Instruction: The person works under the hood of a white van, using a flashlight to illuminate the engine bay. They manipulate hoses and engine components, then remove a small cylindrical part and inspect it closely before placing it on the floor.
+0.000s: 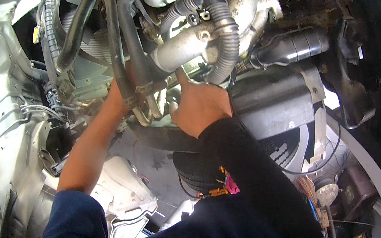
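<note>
My right hand [200,106] is beneath a silver cast pipe [181,50] in an engine bay. One finger reaches up against the pipe's lower end, and the others curl inward around something hidden from view. Beside it, two bent metal tube ends [154,107] stick out below the black rubber hoses [130,42]. My left hand [119,92] goes in behind those hoses from below; only the wrist area shows, and its fingers are hidden. A ribbed black hose [226,40] curves down just above my right hand.
Another thick black hose [78,26] hangs in front of the radiator [100,45] at left. Pale body metal [7,110] runs down the left side. A grey cover [271,112] and a black cylindrical duct [292,45] lie to the right. Loose wires [311,193] hang at lower right.
</note>
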A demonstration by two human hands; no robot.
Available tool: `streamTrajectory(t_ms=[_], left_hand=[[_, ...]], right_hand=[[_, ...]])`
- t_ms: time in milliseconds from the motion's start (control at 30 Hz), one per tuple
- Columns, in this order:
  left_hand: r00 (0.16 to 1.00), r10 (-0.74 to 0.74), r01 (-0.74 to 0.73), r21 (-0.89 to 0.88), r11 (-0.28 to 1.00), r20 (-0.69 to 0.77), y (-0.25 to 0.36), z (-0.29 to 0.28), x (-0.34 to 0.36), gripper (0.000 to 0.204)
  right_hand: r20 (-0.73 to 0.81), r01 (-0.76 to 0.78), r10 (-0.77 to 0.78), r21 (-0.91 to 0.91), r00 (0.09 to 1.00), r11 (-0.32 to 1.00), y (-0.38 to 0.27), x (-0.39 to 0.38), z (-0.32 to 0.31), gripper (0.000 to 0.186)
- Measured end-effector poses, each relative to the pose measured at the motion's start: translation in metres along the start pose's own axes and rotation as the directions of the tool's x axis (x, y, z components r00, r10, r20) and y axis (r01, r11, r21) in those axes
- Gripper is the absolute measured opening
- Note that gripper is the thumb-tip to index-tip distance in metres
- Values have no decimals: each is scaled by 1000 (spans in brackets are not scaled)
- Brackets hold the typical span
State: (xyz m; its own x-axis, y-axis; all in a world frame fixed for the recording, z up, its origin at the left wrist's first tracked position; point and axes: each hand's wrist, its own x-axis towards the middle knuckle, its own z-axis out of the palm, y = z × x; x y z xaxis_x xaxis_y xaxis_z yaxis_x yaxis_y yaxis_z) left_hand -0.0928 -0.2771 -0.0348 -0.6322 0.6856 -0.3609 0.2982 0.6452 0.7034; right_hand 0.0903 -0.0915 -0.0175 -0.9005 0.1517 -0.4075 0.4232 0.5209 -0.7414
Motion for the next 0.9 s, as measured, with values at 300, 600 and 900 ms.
streamTrajectory(t_ms=[300, 600, 900], left_hand=[[983, 84, -11, 403, 915, -164, 9, 15, -26, 73], [995, 66, -63, 42, 997, -75, -39, 7, -7, 88], [985, 120, -146, 217, 965, 127, 9, -23, 21, 83]], right_hand=[[7, 3, -4, 44, 1000, 999, -4, -4, -8, 77], [14, 65, -63, -215, 998, 974, -9, -13, 4, 76], [-52, 161, -173, -175, 984, 971, -6, -16, 13, 57]])
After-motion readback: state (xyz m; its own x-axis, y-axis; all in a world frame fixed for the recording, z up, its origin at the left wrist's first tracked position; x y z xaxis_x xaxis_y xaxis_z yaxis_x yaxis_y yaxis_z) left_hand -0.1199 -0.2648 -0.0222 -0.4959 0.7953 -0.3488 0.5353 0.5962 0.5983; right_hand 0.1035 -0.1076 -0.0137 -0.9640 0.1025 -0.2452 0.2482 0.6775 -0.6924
